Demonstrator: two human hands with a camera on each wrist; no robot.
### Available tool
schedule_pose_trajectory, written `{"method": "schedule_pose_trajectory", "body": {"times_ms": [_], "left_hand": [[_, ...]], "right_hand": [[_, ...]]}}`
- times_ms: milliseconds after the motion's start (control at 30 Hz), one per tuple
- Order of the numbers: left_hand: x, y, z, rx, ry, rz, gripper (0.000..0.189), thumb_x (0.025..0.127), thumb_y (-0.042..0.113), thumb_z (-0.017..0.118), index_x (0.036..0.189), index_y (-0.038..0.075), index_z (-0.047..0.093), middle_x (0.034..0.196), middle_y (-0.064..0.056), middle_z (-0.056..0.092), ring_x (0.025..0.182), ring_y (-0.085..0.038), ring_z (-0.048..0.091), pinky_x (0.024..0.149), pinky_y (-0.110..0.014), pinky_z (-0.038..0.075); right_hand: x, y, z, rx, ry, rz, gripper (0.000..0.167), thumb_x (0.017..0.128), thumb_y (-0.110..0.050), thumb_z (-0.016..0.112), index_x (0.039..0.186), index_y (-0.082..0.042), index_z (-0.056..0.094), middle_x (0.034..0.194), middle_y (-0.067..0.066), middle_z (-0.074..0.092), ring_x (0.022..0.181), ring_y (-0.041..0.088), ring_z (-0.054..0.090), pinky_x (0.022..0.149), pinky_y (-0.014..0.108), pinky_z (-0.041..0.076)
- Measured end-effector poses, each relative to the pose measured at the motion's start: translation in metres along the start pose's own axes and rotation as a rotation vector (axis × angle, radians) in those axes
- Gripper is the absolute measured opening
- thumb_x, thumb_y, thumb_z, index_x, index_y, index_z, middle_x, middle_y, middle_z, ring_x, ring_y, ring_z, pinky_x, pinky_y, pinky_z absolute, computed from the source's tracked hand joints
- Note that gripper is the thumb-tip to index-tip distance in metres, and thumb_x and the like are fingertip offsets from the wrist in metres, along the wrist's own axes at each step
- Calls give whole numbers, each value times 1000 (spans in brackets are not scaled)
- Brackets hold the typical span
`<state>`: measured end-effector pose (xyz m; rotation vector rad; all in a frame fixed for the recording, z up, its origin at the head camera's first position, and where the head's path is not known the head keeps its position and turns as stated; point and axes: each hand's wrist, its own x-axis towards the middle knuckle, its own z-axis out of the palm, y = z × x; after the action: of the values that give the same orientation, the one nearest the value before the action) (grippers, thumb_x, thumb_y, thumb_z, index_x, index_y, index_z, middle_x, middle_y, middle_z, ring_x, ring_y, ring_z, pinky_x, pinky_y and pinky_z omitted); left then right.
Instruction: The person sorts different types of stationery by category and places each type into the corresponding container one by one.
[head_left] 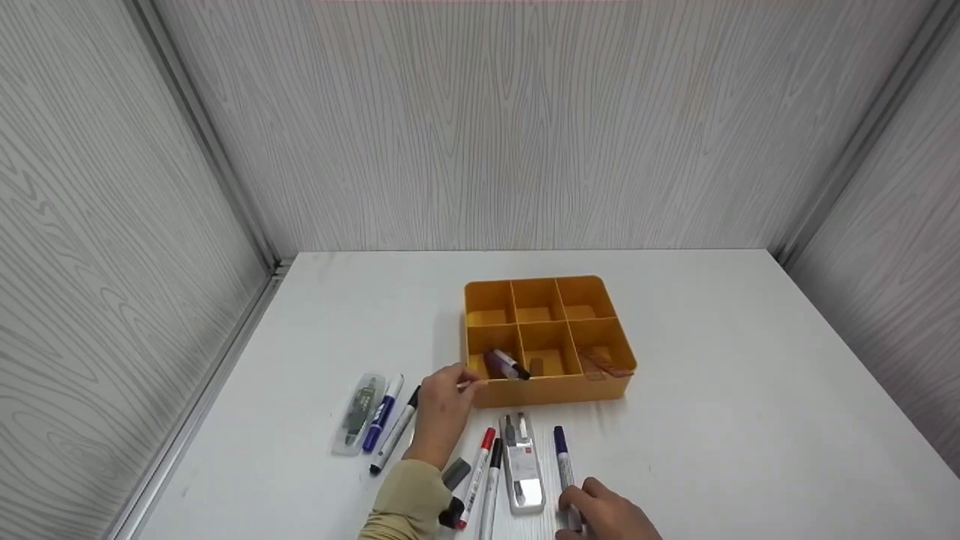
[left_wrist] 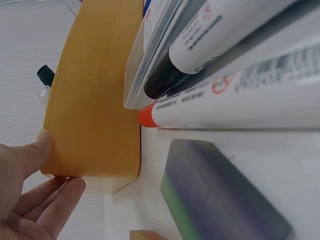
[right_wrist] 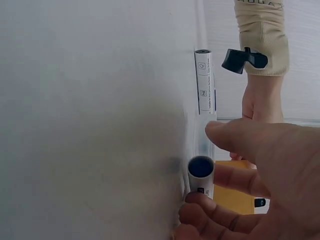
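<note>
Flat case (head_left: 523,474): near tray (head_left: 555,391), at six o'clock, we note.
Left hand (head_left: 442,411): pinching tray's seven-o'clock corner.
Right hand (head_left: 613,516): fingers curled round blue marker (head_left: 564,463).

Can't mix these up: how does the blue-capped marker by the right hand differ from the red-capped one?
The right hand is on the blue-capped marker; no hand is on the red-capped marker. In the head view, the blue-capped marker's far end slants left, the red-capped marker's right. Both have white bodies and caps at the far end.
</note>
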<state>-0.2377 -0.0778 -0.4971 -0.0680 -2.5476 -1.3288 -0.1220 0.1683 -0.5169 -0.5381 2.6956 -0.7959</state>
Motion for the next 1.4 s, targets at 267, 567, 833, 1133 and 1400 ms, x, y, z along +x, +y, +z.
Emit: {"method": "schedule_pose_trajectory", "body": {"times_ms": [267,567,833,1133,1400], "left_hand": [[1,-2,0,2,21,37,5,87,20,75,87,16,72,91,0,73,91,-16,71,77,-28,59],[2,-4,1,34,47,85,8,83,19,78,84,14,72,85,0,73,87,-16,71,76,-29,60],[1,-4,1,19,30,64,8,85,20,77,85,14,72,88,0,73,92,-17,72,79,-28,60],[1,-1,0,30,15,30,7,86,20,76,88,14,72,92,-1,74,93,-17,71,81,-29,60],[0,0,0,13,-8,0,8,88,22,75,89,15,71,92,2,73,94,-16,71,80,-27,59]], "right_hand": [[-1,1,-3,35,69,-16,22,85,-28,75,100,-19,62,81,-6,49,64,2,43,54,20,37],[-4,-1,-10,48,143,-79,18,85,-21,74,99,-19,62,83,-7,48,65,-1,42,54,18,38],[-4,-8,-19,47,289,-187,22,82,-5,71,97,-17,62,84,-9,46,66,-3,43,53,16,41],[13,-18,-36,0,481,-362,35,76,3,74,97,-23,62,85,-10,49,64,2,48,52,14,44],[41,-32,-54,-56,523,-465,29,77,2,74,97,-16,63,85,-4,52,64,5,49,51,12,43]]}}
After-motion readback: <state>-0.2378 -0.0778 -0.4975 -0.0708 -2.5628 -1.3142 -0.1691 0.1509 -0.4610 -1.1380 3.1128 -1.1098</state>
